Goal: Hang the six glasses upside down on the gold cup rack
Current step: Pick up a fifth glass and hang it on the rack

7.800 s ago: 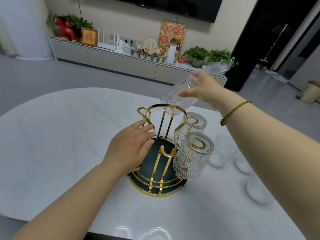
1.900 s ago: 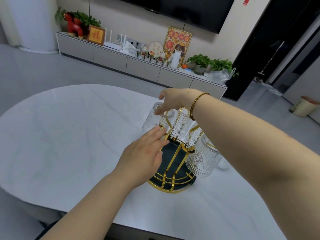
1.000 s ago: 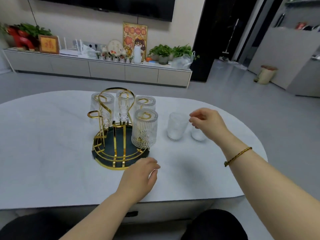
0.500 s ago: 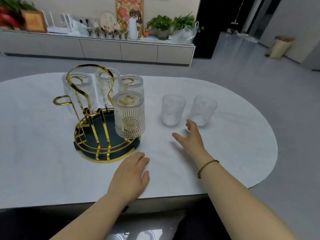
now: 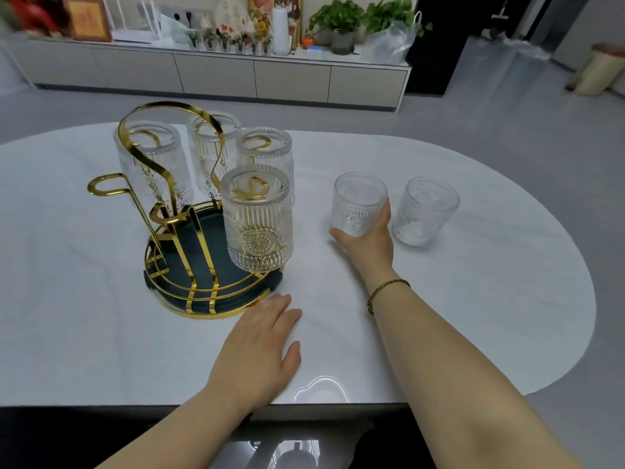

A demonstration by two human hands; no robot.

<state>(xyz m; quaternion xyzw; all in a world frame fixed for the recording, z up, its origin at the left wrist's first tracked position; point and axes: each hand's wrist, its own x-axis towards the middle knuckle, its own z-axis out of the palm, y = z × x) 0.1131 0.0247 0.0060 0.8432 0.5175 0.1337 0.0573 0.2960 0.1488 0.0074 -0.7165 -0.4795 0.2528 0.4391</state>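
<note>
Gold cup rack (image 5: 189,231): four glasses hung inverted; free hook (image 5: 105,186) at its 9 o'clock. Right hand (image 5: 367,240) wrapped round upright fifth glass (image 5: 358,208), on counter (image 5: 473,299) at rack's 3 o'clock. Left hand (image 5: 260,346) flat, holding nothing. Advice: lift straight, invert, lower mouth over hook.

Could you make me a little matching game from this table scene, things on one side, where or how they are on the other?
Things:
1. left hand
2. right hand
3. front hung glass
4. far right glass

States:
A. upside down on the gold rack
B. standing upright, untouched
C. flat on the table
D. wrapped around an upright glass

Pairs: 1-C, 2-D, 3-A, 4-B
</note>
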